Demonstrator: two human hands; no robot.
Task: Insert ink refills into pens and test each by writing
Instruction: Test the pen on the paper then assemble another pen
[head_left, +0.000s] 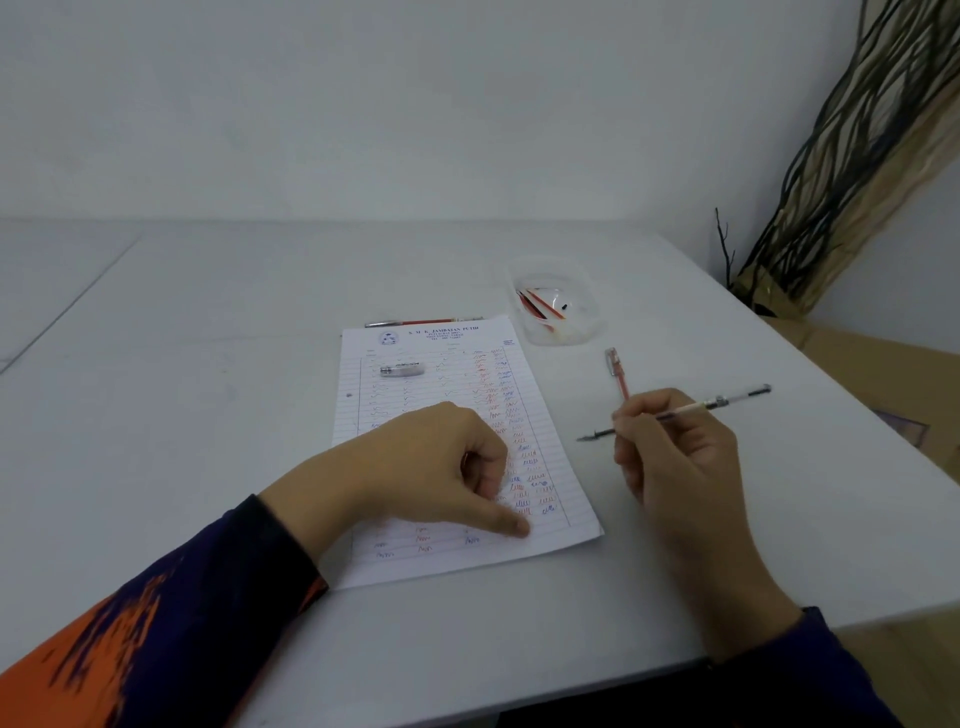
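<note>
The right hand (675, 457) pinches a thin pen (675, 413) between thumb and curled fingers, holding it above the table (208, 415) to the right of the paper. The pen lies nearly level, its fine tip pointing left toward the sheet and its dark end pointing right. Just behind the fingers, a red pen cap (617, 371) lies on the table, its lower end hidden by the hand.

The left hand (441, 467) rests on the lined paper (447, 551). Its fingers are curled under into a loose fist that holds nothing, while the thumb stretches out to the right and presses on the sheet near its lower right part. The sleeve (156, 623) is dark blue with orange.

The paper carries a printed heading and columns of small red and blue scribbles down its right side. A clear pen piece (401, 369) lies on its upper part. Just beyond the top edge lies a red pen (423, 322), parallel to that edge. To the right of the sheet's top corner stands a clear plastic container (558, 306) holding red and black refills (537, 306).
</note>
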